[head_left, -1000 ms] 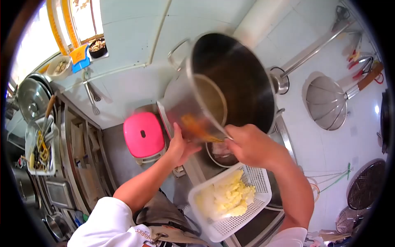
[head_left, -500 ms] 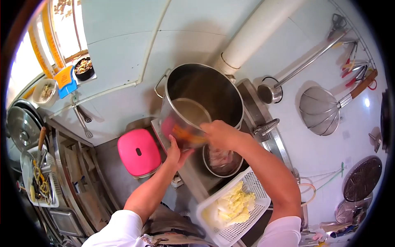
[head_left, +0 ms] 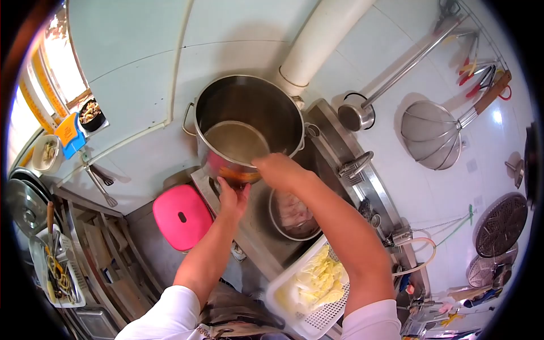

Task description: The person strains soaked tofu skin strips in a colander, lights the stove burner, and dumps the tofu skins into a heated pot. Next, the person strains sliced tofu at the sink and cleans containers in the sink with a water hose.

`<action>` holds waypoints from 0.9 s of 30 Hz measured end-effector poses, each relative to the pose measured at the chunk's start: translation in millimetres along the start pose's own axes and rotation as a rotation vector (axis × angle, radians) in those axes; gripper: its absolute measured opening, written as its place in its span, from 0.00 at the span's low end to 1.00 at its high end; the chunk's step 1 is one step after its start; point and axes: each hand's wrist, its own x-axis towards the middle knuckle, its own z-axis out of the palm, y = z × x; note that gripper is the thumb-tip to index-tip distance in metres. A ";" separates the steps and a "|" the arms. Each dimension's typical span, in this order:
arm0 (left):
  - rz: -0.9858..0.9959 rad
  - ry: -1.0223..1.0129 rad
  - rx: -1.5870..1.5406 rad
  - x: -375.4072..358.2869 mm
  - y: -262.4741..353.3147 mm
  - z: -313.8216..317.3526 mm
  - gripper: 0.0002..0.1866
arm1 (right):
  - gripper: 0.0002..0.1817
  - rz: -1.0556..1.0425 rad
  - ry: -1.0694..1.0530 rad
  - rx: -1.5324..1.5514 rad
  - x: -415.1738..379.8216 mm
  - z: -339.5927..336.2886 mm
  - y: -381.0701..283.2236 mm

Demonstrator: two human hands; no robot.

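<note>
A large stainless steel stockpot (head_left: 255,99) leans with its open mouth toward me, its pale round bottom showing inside. My right hand (head_left: 280,170) is closed on the near side of the rim, and the handle there is hidden. Lower down, my left hand (head_left: 232,195) supports the outer wall from beneath, thumb and fingers against the shiny metal. Just below my right forearm, a round metal bowl (head_left: 273,218) holds pale pinkish meat (head_left: 293,209). Closer to me is a white perforated basket (head_left: 277,297) with yellow-green cabbage leaves (head_left: 320,283).
A pink stool (head_left: 182,217) stands left of the steel counter (head_left: 255,241). On the right wall hang a long-handled ladle (head_left: 357,116) and a wire strainer (head_left: 432,136). A white pipe (head_left: 323,39) runs behind the pot. Shelving (head_left: 107,249) lines the left.
The stockpot has moved left, away from the meat bowl, with both hands still on it. My view has shifted slightly to the right.
</note>
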 end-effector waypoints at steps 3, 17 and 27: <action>0.011 0.001 -0.009 17.0 2.7 0.6 0.35 | 0.08 0.022 0.075 0.018 6.4 3.9 4.2; -0.007 -0.144 0.088 17.1 11.0 23.8 0.21 | 0.21 -0.013 0.595 0.022 -109.9 3.3 -52.4; 0.028 0.019 0.706 -80.1 -43.4 -21.3 0.11 | 0.10 1.232 1.165 0.421 -603.9 160.8 94.9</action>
